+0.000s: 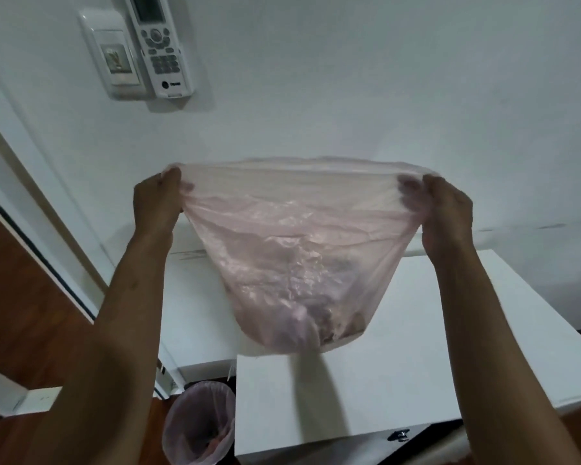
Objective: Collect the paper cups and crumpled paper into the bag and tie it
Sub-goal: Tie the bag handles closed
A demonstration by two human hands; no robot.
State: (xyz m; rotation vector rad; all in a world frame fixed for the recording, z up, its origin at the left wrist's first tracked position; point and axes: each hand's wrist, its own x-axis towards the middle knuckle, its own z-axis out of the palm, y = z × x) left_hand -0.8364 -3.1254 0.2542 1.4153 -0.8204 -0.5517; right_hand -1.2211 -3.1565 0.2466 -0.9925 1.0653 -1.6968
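Note:
A thin, translucent pink plastic bag (296, 256) hangs in the air above the white table (399, 364), its mouth stretched wide. My left hand (158, 203) grips the left corner of the rim. My right hand (446, 209) grips the right corner. Both hands are at the same height, far apart. Dark, lumpy contents sag in the bottom of the bag; through the plastic I cannot tell cups from paper. The bag's bottom hovers just over the table's near part.
A small bin (200, 424) lined with a pink bag stands on the wooden floor left of the table. A remote control (160, 45) and a wall switch (114, 55) hang on the white wall. A white door frame (31, 196) runs along the left.

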